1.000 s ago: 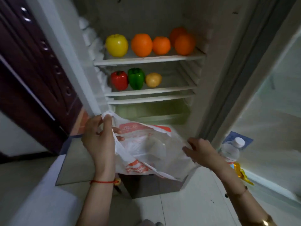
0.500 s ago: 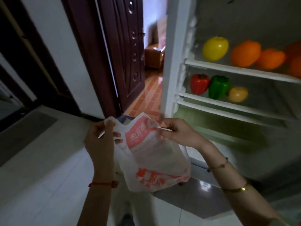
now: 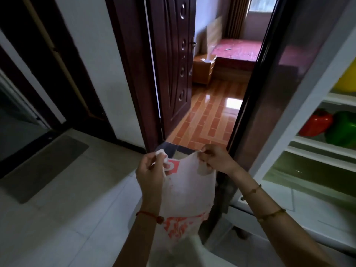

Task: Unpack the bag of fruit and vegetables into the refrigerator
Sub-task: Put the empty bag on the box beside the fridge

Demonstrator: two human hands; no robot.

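Note:
A white plastic bag [image 3: 187, 191] with red print hangs flat and limp in front of me. My left hand [image 3: 151, 171] pinches its left handle and my right hand [image 3: 216, 160] pinches its right handle, both at the same height. The open refrigerator [image 3: 300, 116] fills the right edge. On its middle shelf sit a red pepper [image 3: 316, 125] and a green pepper [image 3: 343, 130]. A yellow fruit [image 3: 346, 79] shows partly on the shelf above. The other fruit is out of view.
A dark wooden door [image 3: 173, 70] stands open ahead onto a room with an orange tiled floor [image 3: 208, 120] and a bed [image 3: 238, 53]. A grey mat [image 3: 44, 166] lies on the pale floor at the left.
My view has swung left, away from the refrigerator toward the doorway. My right hand has taken the bag's right handle and both hands have lifted the bag and pulled it flat.

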